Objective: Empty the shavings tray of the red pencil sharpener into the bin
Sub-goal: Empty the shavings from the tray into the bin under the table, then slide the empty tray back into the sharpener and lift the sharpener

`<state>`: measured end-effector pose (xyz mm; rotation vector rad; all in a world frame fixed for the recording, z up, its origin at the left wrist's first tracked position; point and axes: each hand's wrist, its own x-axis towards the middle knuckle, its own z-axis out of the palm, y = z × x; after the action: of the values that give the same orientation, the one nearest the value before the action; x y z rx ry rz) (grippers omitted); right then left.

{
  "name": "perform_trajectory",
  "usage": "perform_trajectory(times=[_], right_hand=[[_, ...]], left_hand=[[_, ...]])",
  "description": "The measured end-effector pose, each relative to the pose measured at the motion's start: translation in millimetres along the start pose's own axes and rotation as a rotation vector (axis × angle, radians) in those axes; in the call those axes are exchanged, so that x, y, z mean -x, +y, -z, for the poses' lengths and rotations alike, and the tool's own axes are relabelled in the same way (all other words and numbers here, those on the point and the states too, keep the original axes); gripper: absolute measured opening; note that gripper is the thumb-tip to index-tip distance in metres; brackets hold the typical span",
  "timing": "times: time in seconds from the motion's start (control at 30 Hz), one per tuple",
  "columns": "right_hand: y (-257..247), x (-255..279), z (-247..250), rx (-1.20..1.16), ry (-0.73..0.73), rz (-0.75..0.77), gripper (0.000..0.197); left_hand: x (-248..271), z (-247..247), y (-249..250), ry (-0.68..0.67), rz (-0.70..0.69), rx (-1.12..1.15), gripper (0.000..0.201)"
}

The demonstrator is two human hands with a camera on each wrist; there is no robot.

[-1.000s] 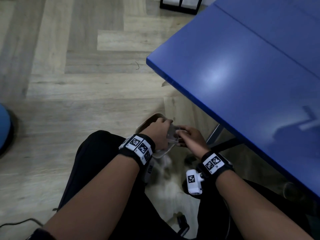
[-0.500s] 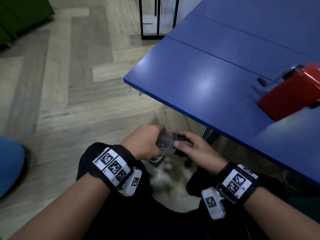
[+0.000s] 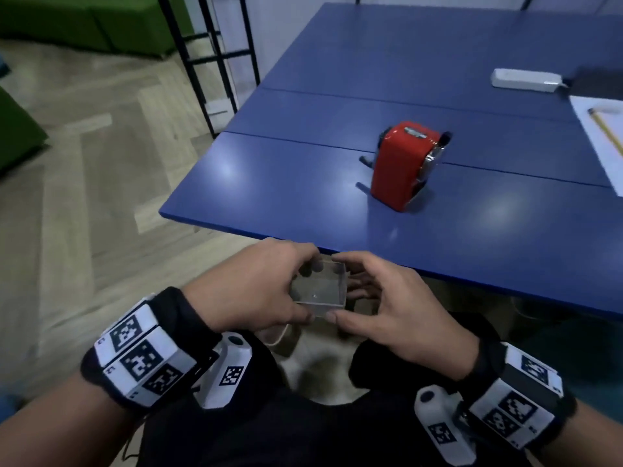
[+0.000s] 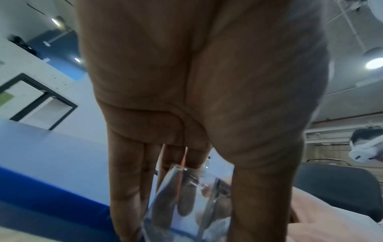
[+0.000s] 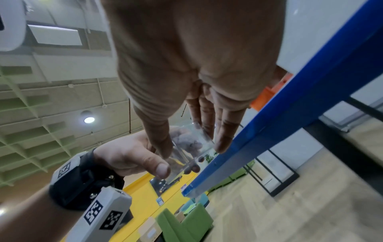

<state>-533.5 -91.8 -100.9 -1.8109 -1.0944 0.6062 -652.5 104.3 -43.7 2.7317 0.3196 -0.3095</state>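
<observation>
Both hands (image 3: 256, 284) (image 3: 387, 308) pinch clear tray (image 3: 320, 291) (seemingly empty) beside table (image 3: 303, 183).

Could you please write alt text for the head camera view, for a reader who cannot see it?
Both hands, left hand and right hand, hold a clear shavings tray just below the blue table edge. The red pencil sharpener stands upright on the table.

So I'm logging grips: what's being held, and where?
The clear shavings tray, by both: left hand grips its left end, right hand its right end.
</observation>
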Motion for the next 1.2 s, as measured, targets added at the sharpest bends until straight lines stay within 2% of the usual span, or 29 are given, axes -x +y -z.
perform_trajectory(times=[0.2, 0.3, 0.43, 0.5, 0.57, 0.63, 0.73, 0.83, 1.0, 1.2], right_hand=[[5.1, 33.8, 50.1, 0.054, 0.099, -0.028, 0.076], [8.6, 50.0, 76.3, 0.092, 0.163, -0.052, 0.073], [18.6, 66.9, 110.2, 0.111, 0.295, -0.087, 0.069], [22.5, 69.2, 125.3, 0.179, 0.332, -0.115, 0.068], [24.6, 67.6, 136.6, 0.250, 0.354, -0.152, 0.067], [28.7, 62.6, 144.7, 0.274, 0.371, -0.178, 0.068], [33.8, 46.8, 151.4, 0.327, 0.387, -0.193, 0.071], [41.3, 22.7, 154.9, 0.392, 0.395, -0.214, 0.073], [53.4, -21.1, 159.8, 0.471, 0.367, -0.256, 0.072], [56.9, -50.8, 170.0, 0.523, 0.325, -0.287, 0.068]], left_hand=[[-27.4, 19.9, 52.7, -0.070, -0.168, -0.108, 0.064], [-38.4, 50.1, 74.9, -0.131, -0.206, -0.148, 0.081], [-73.7, 101.0, 87.8, 0.086, -0.219, -0.222, 0.095], [-105.0, 115.2, 89.2, 0.180, -0.235, -0.242, 0.114], [-139.8, 117.5, 90.0, 0.182, -0.256, -0.306, 0.133], [-171.4, 113.4, 90.8, 0.131, -0.275, -0.377, 0.141], [-200.7, 103.9, 94.1, 0.018, -0.287, -0.463, 0.137], [-214.4, 95.6, 98.4, -0.049, -0.281, -0.487, 0.122], [-221.9, 94.3, 97.9, -0.063, -0.254, -0.486, 0.087], [-218.5, 91.7, 96.2, -0.073, -0.253, -0.432, 0.078]])
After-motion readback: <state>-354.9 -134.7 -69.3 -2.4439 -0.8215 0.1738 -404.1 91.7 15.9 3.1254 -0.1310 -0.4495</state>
